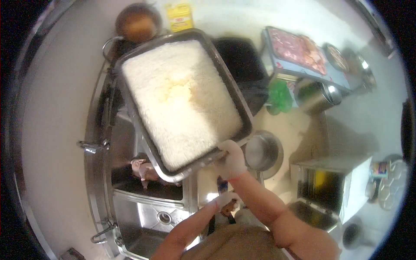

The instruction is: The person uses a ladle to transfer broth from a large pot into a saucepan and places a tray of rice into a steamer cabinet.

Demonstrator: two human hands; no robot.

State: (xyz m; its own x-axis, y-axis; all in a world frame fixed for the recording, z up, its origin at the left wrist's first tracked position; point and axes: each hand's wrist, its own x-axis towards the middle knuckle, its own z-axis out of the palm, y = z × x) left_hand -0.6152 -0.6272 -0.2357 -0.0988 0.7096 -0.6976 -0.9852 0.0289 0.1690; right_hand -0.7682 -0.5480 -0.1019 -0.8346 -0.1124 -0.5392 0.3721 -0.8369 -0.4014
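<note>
A deep rectangular metal pan (247, 130) of white grains, probably rice, with a yellowish patch in the middle, fills the centre of the view and partly covers the sink. My right hand (232, 159), in a thin pale glove, grips its near right corner. Lower down, close to my body, is my left hand (227, 201), gloved too; its fingers are curled round a small brown object (229, 209) that I cannot identify. Raw meat (146, 170) lies in the far sink basin, partly hidden by the pan.
On the left is a double steel sink (191, 188) with taps (94, 146). A steel pot (261, 151) stands right of the pan. Farther off are a tray of raw meat (292, 48), a yellow jug (179, 18), a metal bowl (138, 22) and an open-fronted metal appliance (356, 191).
</note>
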